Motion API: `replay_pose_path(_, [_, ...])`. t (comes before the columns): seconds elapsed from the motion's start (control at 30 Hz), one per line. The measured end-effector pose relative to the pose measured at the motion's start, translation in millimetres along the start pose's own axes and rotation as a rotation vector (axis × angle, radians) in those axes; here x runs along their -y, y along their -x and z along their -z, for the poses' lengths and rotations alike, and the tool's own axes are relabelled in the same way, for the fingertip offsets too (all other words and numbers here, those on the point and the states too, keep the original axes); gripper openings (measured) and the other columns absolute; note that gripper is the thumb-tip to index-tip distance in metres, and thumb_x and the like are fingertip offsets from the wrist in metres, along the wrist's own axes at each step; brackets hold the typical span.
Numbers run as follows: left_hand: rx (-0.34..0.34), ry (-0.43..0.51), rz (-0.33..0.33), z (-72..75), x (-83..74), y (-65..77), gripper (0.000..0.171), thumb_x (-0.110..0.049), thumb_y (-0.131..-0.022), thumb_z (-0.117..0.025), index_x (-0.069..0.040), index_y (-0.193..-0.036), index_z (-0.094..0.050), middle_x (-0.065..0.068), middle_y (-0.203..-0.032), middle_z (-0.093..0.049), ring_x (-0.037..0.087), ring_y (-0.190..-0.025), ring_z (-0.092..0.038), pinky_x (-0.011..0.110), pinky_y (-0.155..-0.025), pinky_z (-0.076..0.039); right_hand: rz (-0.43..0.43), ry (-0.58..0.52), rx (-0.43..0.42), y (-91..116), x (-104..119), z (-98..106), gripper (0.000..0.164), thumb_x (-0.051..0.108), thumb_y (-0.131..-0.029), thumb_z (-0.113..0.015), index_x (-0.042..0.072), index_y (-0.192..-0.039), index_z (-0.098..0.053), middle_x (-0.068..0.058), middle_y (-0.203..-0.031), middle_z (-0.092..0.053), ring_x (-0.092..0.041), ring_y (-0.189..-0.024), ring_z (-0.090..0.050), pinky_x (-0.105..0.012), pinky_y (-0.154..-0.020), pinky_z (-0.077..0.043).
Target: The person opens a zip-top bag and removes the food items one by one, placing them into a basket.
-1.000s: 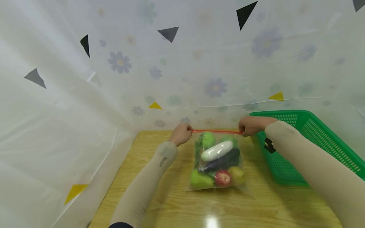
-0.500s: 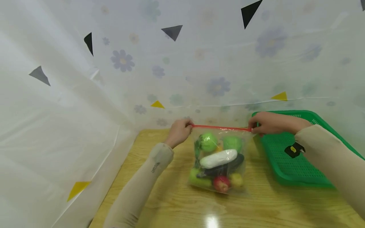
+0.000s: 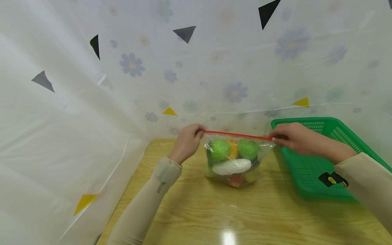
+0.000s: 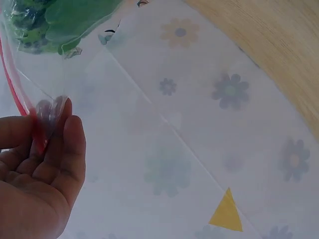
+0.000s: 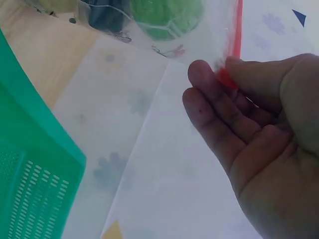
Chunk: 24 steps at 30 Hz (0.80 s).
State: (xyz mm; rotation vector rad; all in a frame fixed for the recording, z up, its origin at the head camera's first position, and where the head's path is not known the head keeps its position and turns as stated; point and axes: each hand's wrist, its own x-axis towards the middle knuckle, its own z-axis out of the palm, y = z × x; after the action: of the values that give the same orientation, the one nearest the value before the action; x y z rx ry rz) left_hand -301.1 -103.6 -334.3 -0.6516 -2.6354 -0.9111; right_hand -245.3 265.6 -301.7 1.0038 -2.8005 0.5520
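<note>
Here, over the wooden table, left of the green basket, we are seeing a clear bag of fruit and vegetables. Our left hand is pinching one end of its red strip, our right hand the other. We are judging the bag limp, slippery and bottom-heavy, so favouring a firm grip at both ends.
</note>
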Motion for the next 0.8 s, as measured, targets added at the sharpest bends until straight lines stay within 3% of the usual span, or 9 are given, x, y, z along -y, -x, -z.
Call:
replay_pose_path(0.2, [-0.022,-0.134,-0.075,-5.2,1.4,0.8,0.018,-0.020,-0.102,-0.057,-0.013,-0.112,-0.071,0.001,-0.109,-0.070,0.016,-0.098,-0.065,0.034,-0.086,-0.055,-0.029,0.006,-0.039,5.4,-2.2,-6.8,0.023,0.005,-0.094,-0.069,0.012,-0.115,-0.073,0.008,-0.097,-0.066,0.000,-0.079,-0.061,-0.024,-0.063,-0.051])
replay_pose_path(0.37, [-0.043,-0.320,-0.205,-17.2,-12.5,0.7,0.020,-0.027,-0.101,-0.058,-0.016,-0.112,-0.071,0.000,-0.112,-0.071,0.019,-0.107,-0.065,0.040,-0.097,-0.051,-0.067,-0.009,-0.045,9.7,-3.4,-10.0,0.024,0.004,-0.094,-0.069,0.010,-0.117,-0.072,0.006,-0.100,-0.069,-0.004,-0.081,-0.065,-0.024,-0.065,-0.053])
replay_pose_path(0.5, [-0.016,-0.424,-0.296,-34.8,-37.3,-2.5,0.026,-0.030,-0.101,-0.059,-0.017,-0.121,-0.069,-0.002,-0.119,-0.070,0.018,-0.116,-0.063,0.040,-0.107,-0.044,-0.084,0.003,-0.069,10.6,-1.4,-9.9,0.025,0.003,-0.095,-0.068,0.012,-0.118,-0.070,0.007,-0.096,-0.069,-0.003,-0.081,-0.064,-0.025,-0.067,-0.054])
replay_pose_path(0.6, [0.035,-0.439,-0.348,-49.7,-61.4,-8.1,0.029,-0.030,-0.101,-0.058,-0.017,-0.125,-0.068,-0.004,-0.122,-0.070,0.015,-0.118,-0.063,0.036,-0.108,-0.044,-0.072,0.011,-0.106,10.0,0.1,-10.2,0.026,0.000,-0.094,-0.068,0.012,-0.117,-0.068,0.007,-0.094,-0.070,-0.004,-0.082,-0.065,-0.025,-0.067,-0.055])
replay_pose_path(0.8, [0.176,-0.396,-0.414,-77.0,-108.2,-17.7,0.030,-0.031,-0.104,-0.053,-0.018,-0.129,-0.064,-0.007,-0.121,-0.069,0.009,-0.105,-0.065,0.025,-0.091,-0.052,-0.004,0.010,-0.174,6.6,1.1,-15.0,0.024,-0.004,-0.089,-0.072,0.013,-0.104,-0.068,0.004,-0.092,-0.071,-0.007,-0.083,-0.070,-0.024,-0.067,-0.056])
